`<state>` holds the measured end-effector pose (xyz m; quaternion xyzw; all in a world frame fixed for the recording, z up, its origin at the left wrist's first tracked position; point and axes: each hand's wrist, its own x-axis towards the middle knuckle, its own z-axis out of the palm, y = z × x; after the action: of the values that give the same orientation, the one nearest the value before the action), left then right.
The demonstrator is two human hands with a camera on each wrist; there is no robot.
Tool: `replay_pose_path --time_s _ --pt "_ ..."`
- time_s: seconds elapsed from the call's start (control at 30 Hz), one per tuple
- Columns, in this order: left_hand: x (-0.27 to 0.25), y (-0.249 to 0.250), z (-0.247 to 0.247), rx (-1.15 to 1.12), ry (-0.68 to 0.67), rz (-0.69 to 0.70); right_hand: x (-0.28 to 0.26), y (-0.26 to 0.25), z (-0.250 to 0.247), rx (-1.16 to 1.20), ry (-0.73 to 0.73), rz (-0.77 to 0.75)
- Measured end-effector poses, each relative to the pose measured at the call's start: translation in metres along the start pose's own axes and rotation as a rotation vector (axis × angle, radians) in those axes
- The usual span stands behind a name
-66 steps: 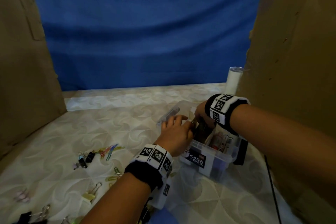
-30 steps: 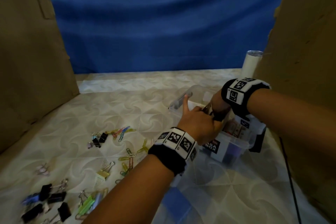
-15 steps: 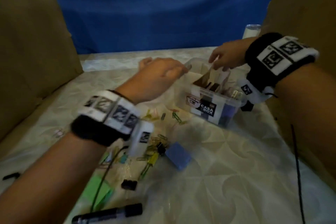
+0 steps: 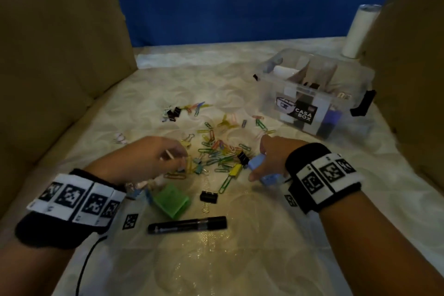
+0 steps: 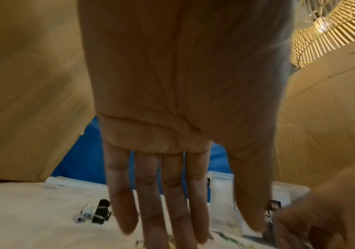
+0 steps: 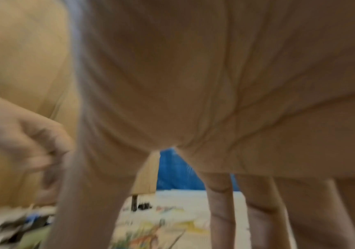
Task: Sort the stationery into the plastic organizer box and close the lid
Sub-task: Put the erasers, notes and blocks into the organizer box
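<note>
The clear plastic organizer box (image 4: 312, 94) with a "CASA BOX" label stands open at the right rear, with items in its compartments. Coloured paper clips (image 4: 216, 149) and binder clips lie scattered in front of it. My left hand (image 4: 173, 156) hangs over the left side of that pile, its fingers (image 5: 151, 210) straight and holding nothing. My right hand (image 4: 259, 161) is spread over a light blue block (image 4: 258, 163) at the pile's right edge. In the blurred right wrist view its fingers (image 6: 221, 210) are straight. Whether they touch the block I cannot tell.
A green block (image 4: 171, 200), a black binder clip (image 4: 208, 197) and a black marker (image 4: 187, 224) lie near me. More black clips (image 4: 173, 113) lie further back. A white cylinder (image 4: 358, 31) stands behind the box. Cardboard walls (image 4: 60, 43) close both sides.
Both hands have left the box and come down toward me over the clip pile. The head view has tilted down, showing the marker and green block.
</note>
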<state>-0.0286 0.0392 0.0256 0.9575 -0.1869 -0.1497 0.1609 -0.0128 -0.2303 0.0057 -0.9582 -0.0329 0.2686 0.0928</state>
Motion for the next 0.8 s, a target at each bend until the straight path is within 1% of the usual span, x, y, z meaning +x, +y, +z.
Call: replay_pose_path --time_s 0.07,0.1,0.17,0.23,0.33,0.43,0.5,0.6,0.67,0.73,0.8 --pt "-0.004 -0.005 0.01 0.024 -0.115 0.01 0.004 -0.005 0.005 -0.015 -0.018 0.033" --pt "-0.005 -0.008 0.014 0.03 -0.152 0.009 0.006 -0.006 0.007 -0.035 -0.031 0.036" --pt "-0.009 -0.015 0.018 0.047 -0.201 0.021 0.008 -0.006 0.01 -0.076 -0.023 0.029" --pt "-0.013 -0.02 0.021 0.105 -0.244 0.049 0.008 -0.005 0.012 -0.067 0.007 0.045" --pt "-0.014 -0.024 0.027 0.216 -0.276 0.073 0.006 -0.002 0.014 0.094 0.031 0.091" --pt "-0.011 -0.026 0.033 0.26 -0.297 0.09 0.003 -0.001 0.017 0.278 0.053 0.018" --pt "-0.007 -0.026 0.035 0.256 -0.306 0.101 0.002 -0.001 0.021 0.425 0.086 0.027" --pt "0.0 -0.026 0.031 0.243 -0.28 0.117 0.002 0.003 0.026 0.604 0.084 0.051" --pt "0.005 -0.026 0.022 0.186 -0.205 0.112 -0.001 0.004 0.026 0.629 0.099 0.019" --pt "0.011 -0.025 0.013 0.105 -0.096 0.091 -0.007 0.003 0.02 0.642 0.172 -0.043" --pt "0.019 -0.022 0.005 0.024 -0.015 0.083 -0.01 0.006 0.002 0.728 0.324 -0.108"
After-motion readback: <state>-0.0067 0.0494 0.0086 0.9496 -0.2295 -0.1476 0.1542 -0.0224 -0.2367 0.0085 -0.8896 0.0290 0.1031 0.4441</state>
